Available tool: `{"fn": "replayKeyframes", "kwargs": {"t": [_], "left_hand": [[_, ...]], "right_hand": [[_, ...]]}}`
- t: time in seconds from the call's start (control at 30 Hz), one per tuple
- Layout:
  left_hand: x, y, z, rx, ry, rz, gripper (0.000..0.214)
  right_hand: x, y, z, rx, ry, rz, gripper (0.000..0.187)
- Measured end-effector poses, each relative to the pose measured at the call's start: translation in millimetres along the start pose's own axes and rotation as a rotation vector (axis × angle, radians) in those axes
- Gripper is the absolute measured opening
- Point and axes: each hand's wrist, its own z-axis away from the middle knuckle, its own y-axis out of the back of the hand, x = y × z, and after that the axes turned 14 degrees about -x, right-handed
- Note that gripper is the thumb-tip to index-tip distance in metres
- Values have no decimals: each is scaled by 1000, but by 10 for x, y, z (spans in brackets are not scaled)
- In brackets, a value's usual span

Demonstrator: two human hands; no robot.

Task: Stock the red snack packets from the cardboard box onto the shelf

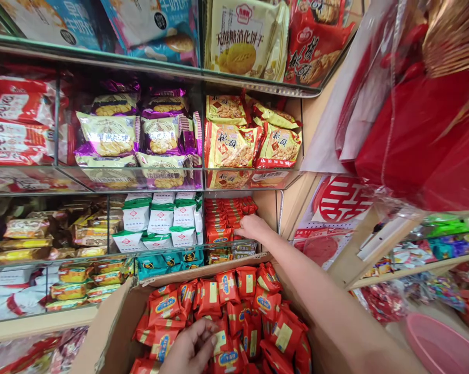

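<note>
While the right hand point(253, 228) reaches shelved packets point(219, 236) lying lengthwise left to right, left hand point(193, 347) half-curled over boxed packets point(244, 283), long axes pointing variously, whether either hand grasps one unclear

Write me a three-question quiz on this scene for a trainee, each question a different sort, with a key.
1. The emblem on the red snack packets in the cardboard box is mainly: A) green, B) blue, C) black.
2. True or false: the left-hand grip is lower in the picture than the right-hand grip.
3. Fill in: directly left, in the picture, of the red shelf packets beside the right-hand grip stand ______.

Key: 1: B. 2: True. 3: white-and-green packets.
</note>
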Motion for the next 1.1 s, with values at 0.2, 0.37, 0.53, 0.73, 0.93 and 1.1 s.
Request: {"fn": "replayKeyframes", "kwargs": {"t": [0.2, 0.37, 0.53, 0.73, 0.93, 1.1], "left_hand": [[0, 17, 68, 97, -161, -580, 32], [-222, -40, 47, 64, -30, -758, 68], [-224, -64, 79, 48, -79, -606, 69], [14, -149, 92, 383, -150, -183, 52], [118, -10, 116, 423, -116, -117, 50], [136, 126, 142, 461, -153, -252, 57]], "right_hand": [[7, -33, -4, 37, -8, -34, 44], [16, -35, 18, 59, -7, -46, 43], [9, -34, 54, 110, -5, -56, 44], [22, -2, 108, 170, -29, -85, 49], [-126, 13, 358, 423, -55, -166, 46], [-534, 287, 1118, 822, 472, -420, 32]]}}
